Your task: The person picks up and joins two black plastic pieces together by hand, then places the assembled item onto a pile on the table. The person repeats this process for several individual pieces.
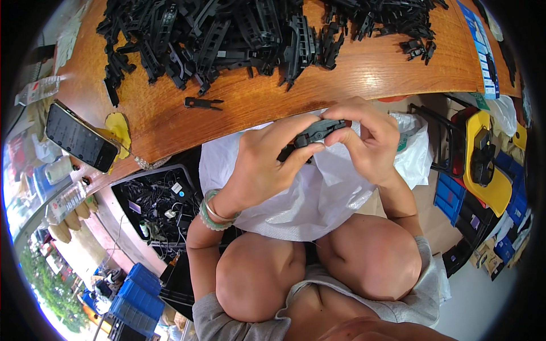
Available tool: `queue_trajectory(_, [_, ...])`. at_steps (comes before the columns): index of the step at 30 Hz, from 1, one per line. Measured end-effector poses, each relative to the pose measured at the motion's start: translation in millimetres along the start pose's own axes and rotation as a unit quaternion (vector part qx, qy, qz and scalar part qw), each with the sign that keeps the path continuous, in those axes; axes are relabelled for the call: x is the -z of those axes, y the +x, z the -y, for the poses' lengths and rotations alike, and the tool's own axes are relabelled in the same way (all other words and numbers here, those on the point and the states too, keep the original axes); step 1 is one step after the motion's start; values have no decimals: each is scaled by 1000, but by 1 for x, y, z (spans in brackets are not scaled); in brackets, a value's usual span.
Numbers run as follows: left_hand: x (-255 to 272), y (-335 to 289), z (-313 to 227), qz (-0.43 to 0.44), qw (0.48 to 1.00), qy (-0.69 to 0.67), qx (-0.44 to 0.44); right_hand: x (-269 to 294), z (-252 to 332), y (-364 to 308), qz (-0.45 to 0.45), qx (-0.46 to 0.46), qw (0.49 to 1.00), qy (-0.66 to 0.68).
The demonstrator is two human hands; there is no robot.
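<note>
left grip + right grip: pinched tight on black part | looked light, kinda stiff | 8/2-o'clock ends seemed best

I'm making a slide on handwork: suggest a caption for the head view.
Left hand and right hand hold a dark part at a wooden table heaped with black pieces.

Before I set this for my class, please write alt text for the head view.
A person's left hand and right hand hold a small black part above crumpled white plastic; many more black pieces lie heaped on a wooden table.
</note>
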State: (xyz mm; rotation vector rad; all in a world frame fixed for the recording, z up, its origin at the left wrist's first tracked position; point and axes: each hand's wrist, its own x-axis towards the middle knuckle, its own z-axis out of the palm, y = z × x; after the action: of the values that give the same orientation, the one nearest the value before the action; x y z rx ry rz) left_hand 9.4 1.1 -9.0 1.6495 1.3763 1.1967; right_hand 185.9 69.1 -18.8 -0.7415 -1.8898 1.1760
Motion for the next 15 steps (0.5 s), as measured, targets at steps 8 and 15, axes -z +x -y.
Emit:
queue_trajectory(8, [41,-11,9,73,995,50,50,-10,7,6,93,-112,987,63])
queue_trajectory(15, [95,-1,15,-238,958,56,150,-74,-6,40,151,156,971,-98])
